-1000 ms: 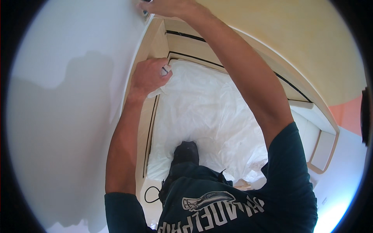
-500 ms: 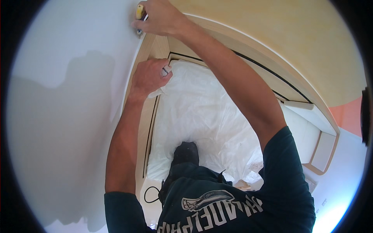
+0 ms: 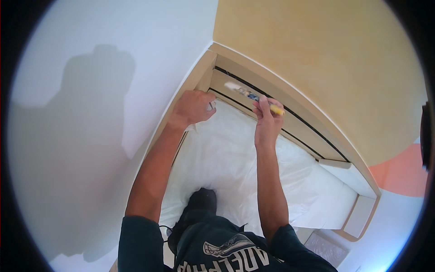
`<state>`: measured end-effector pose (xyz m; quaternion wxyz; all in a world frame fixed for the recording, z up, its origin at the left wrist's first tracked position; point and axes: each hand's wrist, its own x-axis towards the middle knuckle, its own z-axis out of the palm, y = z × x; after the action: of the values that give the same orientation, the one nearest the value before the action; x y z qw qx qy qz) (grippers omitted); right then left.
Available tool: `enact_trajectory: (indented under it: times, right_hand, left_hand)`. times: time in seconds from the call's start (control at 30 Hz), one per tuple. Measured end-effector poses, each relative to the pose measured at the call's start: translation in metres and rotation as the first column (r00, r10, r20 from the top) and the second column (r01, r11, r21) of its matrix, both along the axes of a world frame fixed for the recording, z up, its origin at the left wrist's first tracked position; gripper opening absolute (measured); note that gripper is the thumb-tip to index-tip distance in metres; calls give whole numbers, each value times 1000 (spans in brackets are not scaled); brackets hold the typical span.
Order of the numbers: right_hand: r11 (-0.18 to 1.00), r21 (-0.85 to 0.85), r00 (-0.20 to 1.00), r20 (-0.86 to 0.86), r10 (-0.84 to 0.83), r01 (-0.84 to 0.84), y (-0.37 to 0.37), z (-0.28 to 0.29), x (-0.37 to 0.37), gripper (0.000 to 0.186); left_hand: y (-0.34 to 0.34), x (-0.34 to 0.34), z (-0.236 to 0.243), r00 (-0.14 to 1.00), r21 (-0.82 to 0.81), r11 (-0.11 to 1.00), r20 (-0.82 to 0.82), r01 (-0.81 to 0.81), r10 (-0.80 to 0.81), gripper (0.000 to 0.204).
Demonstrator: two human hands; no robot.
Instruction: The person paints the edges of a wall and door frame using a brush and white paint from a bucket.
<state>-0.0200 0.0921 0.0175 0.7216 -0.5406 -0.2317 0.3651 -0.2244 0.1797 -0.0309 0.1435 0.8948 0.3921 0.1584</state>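
The brush [image 3: 248, 94] is above the far edge of the bed [image 3: 231, 145], its pale, blurred bristle end toward the bed's far left corner and its yellow handle end the other way. The right hand [image 3: 269, 121] pinches the handle between thumb and fingers. The brush appears in front of the headboard [image 3: 297, 119]; whether it touches it I cannot tell.

The left hand [image 3: 195, 109] is at the bed's far left corner, fingers curled around a small pale object [image 3: 210, 106] that is mostly hidden, so its kind cannot be told. The hand is by the wooden side board [image 3: 206, 78], along the bed's left side.

Crinkled white sheeting [image 3: 290, 181] covers the bed, and a dark foot [image 3: 202, 199] presses into it at the near end. The headboard, pale wood with dark grooves [image 3: 324, 136], runs along the bed's far side, with a yellow wall [image 3: 317, 59] beyond. Left of the bed a white wall [image 3: 167, 41] carries a grey shadow [image 3: 97, 131]. Right of the bed are a coral patch [image 3: 401, 172] and a white panel with a wooden rim [image 3: 360, 215]. The person's dark printed shirt [image 3: 204, 231] is at the bed's near end.
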Motion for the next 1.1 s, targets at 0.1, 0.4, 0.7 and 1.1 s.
enact_trajectory:
  times: [0.1, 0.4, 0.7, 1.1]
  right_hand:
    - [991, 86, 970, 228, 84, -106, 29, 12, -8, 27]
    - [917, -118, 230, 949, 217, -380, 157, 69, -43, 30]
    - [850, -239, 150, 927, 344, -470, 165, 58, -48, 18]
    - [823, -267, 97, 928, 360, -502, 152, 58, -59, 32]
  left_hand:
    - [-1, 1, -4, 1000, -22, 1000, -15, -11, 11, 24]
    - [-4, 0, -15, 997, 7, 1000, 71, -18, 18, 24]
    - [-8, 1, -15, 990, -20, 998, 130, -51, 53, 23]
    - [-144, -1, -58, 908, -186, 982, 405, -33, 107, 24]
